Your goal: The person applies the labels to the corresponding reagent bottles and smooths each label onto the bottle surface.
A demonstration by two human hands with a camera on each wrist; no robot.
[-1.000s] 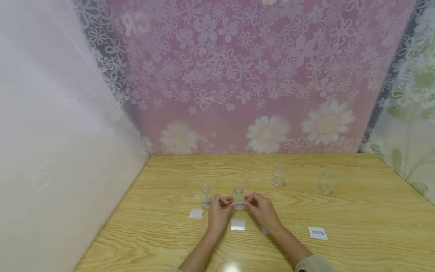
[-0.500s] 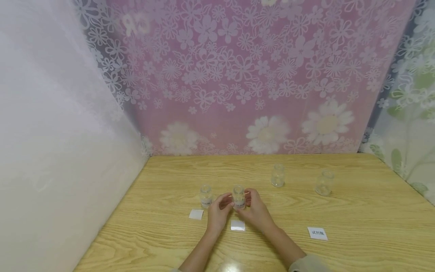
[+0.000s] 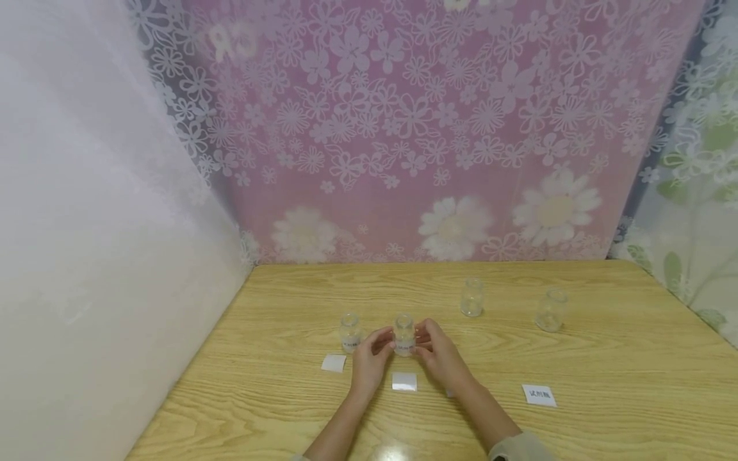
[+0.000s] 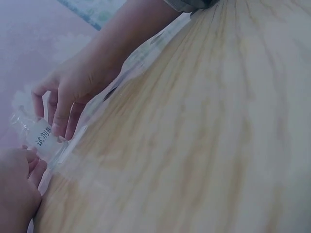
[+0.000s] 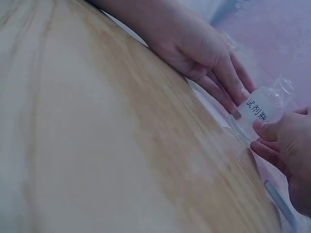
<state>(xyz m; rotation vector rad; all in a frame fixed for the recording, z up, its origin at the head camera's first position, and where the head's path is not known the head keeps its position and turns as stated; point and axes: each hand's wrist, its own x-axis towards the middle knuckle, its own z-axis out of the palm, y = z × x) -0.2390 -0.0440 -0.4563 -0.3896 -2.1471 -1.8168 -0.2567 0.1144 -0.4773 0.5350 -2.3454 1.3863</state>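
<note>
A small clear glass bottle (image 3: pixel 405 325) stands upright on the table between my two hands. On its front is a white label (image 5: pixel 256 108) with black Chinese characters, which lies against the glass. My left hand (image 3: pixel 369 363) holds the bottle from the left, its thumb at the label's edge. From the right, my right hand (image 3: pixel 444 362) holds it with thumb and fingers, the thumb by the other end of the label in the right wrist view. Just left of my left hand stands a second labelled bottle (image 3: pixel 349 326), partly hidden by that hand.
Two bottles without visible labels, a near one (image 3: pixel 551 312) and a far one (image 3: pixel 472 298), stand at the right. White paper squares (image 3: pixel 333 363) lie in front, including a blank backing piece (image 3: pixel 404 382). A printed label (image 3: pixel 539 395) lies at the right. My right forearm mostly covers another piece.
My right hand has closed in from pinching at the label's side to holding round the bottle, then its thumb has drawn back rightward. The bottle has turned slightly, showing more label text.
</note>
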